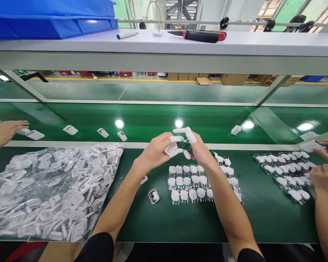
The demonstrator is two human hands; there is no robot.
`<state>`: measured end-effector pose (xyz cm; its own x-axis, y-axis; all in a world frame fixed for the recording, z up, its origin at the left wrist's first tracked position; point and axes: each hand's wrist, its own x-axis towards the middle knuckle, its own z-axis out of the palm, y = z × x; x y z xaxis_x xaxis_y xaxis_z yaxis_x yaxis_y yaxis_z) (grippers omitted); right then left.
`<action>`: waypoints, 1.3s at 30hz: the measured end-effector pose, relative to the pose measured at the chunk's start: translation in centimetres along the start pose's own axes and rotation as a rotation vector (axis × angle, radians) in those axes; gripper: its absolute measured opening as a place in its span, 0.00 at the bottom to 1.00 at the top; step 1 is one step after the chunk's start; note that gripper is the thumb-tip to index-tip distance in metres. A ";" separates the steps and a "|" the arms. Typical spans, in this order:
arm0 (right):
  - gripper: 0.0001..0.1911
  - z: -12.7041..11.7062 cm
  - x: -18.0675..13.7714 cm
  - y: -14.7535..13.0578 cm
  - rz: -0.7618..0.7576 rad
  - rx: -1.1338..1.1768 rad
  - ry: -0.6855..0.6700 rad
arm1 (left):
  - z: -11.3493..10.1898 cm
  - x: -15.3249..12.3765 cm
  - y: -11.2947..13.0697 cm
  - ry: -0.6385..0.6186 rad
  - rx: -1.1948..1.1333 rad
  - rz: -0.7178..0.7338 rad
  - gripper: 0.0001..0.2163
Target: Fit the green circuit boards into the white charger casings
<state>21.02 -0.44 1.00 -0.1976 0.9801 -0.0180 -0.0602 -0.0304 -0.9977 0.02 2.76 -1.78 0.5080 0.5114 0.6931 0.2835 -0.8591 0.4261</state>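
Observation:
Over the middle of the bench my left hand [160, 150] and my right hand [197, 146] meet, with white covers on several fingertips. Between them is a small green circuit board [184, 146], pinched by the fingers of both; its far side is hidden. Below my right forearm lie rows of green circuit boards with round white pads [192, 181], partly covered by the arm. Close to my left forearm rests an open white casing [153, 196] with small parts inside. Another white piece [143, 179] is half hidden behind that forearm.
A clear plastic bag of white casing parts [57, 189] covers the bench's left side. White casings [103, 133] sit on the green belt behind. Other people's hands reach in at left [8, 131] and right [326, 171], the latter beside more boards [288, 171]. Cutters [202, 35] lie on the shelf.

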 end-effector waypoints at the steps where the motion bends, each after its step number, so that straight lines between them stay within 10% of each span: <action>1: 0.44 -0.2 -0.3 -0.2 0.000 0.015 -0.032 | 0.1 -0.1 0.0 0.031 -0.015 -0.010 0.12; 7: 0.34 -0.9 -2.2 -1.2 -0.204 -0.109 -0.216 | 1.2 -0.3 -0.3 0.209 -0.263 -0.161 0.18; 19: 0.27 -1.5 -2.4 -1.9 -0.904 -0.248 0.187 | -1.3 -1.1 2.9 -0.044 -0.550 -0.240 0.25; 33: 0.34 -1.8 -6.0 -2.5 -1.074 -0.235 0.124 | -1.9 0.4 5.6 -0.046 -0.462 0.077 0.29; 39: 0.32 -1.2 -5.6 -2.8 -1.098 -0.217 0.182 | 0.1 0.6 5.6 0.280 -0.462 0.097 0.25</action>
<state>23.48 -5.62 3.79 0.0035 0.4701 0.8826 0.0609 0.8809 -0.4694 1.98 -1.71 1.00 0.2606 0.4703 0.8432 -0.1728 -0.8365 0.5200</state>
